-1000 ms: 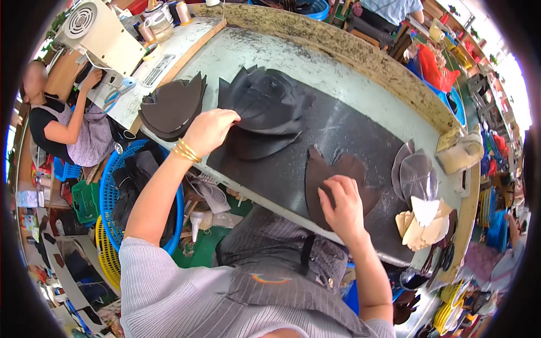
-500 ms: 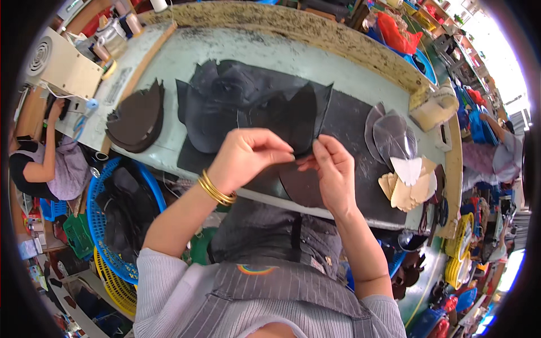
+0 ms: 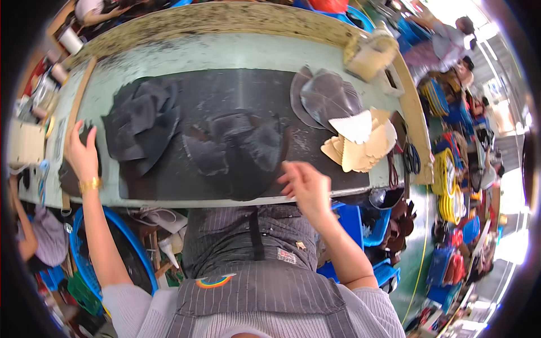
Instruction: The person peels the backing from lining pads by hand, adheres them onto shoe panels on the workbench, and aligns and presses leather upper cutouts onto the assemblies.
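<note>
My left hand (image 3: 83,155) is at the table's left side, over a stack of dark brown cut pieces (image 3: 69,179), thumb and fingers spread. My right hand (image 3: 307,186) hovers by the front edge, its fingers loosely bent and apart, with nothing visible in them. Just left of it lies a rounded black sheet piece (image 3: 245,177), with crumpled, thin black parts on top. A heap of folded black pieces (image 3: 141,121) rests farther left. Both lie on a dark mat (image 3: 211,87). Part of the brown stack is hidden behind my left hand.
Clear plastic templates (image 3: 329,98) and scalloped cream pieces (image 3: 360,152) lie on the right, near dark-handled scissors (image 3: 412,158). A yellowed container (image 3: 372,53) stands at the far right corner. Below the table's left end is a blue basket (image 3: 147,265). Other people work nearby.
My hands have parted from their pinch over the black piece. The left has swung out to the brown stack; the right stays near the front edge. The black piece now lies flat. The view has shifted.
</note>
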Demonstrator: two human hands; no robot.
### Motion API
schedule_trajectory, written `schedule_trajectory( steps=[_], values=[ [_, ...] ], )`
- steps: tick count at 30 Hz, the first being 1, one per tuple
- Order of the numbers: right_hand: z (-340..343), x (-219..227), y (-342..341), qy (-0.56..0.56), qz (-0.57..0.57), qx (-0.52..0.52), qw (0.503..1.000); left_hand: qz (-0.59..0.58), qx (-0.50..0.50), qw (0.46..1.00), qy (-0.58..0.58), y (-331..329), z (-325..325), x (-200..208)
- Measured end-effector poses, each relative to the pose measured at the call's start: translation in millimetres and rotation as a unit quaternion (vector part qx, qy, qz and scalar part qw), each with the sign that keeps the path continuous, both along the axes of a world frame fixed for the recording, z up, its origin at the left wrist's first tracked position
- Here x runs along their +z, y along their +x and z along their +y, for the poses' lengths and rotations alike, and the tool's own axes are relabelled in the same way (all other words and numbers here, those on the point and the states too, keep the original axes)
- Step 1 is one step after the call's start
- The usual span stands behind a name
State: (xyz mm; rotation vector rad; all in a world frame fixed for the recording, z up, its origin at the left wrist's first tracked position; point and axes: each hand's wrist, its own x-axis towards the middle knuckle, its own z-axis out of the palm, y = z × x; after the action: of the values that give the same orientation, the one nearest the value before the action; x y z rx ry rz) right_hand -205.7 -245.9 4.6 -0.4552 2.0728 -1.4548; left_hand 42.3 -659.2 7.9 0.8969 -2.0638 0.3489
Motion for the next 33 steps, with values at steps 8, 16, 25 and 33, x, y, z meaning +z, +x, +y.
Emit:
schedule_trajectory(
  steps=[8, 16, 25, 33],
  values=[
    [52, -18, -138, 0.257, 0.546, -0.046, 0.796, -0.086, -0.511, 0.808, 0.282, -135, 264, 14],
    [51, 49, -56, -0.122, 0.367, -0.161, 0.908, 0.173, -0.389, 0.452, 0.784, -194, 281, 38],
    [8, 56, -7, -0.130, 0.602, -0.048, 0.786, 0.323, -0.417, 0.351, 0.774, -169, 290, 52],
    [-13, 64, 13, -0.236, 0.527, 0.010, 0.816, 0.367, -0.431, 0.322, 0.759, -145, 299, 50]
  ],
)
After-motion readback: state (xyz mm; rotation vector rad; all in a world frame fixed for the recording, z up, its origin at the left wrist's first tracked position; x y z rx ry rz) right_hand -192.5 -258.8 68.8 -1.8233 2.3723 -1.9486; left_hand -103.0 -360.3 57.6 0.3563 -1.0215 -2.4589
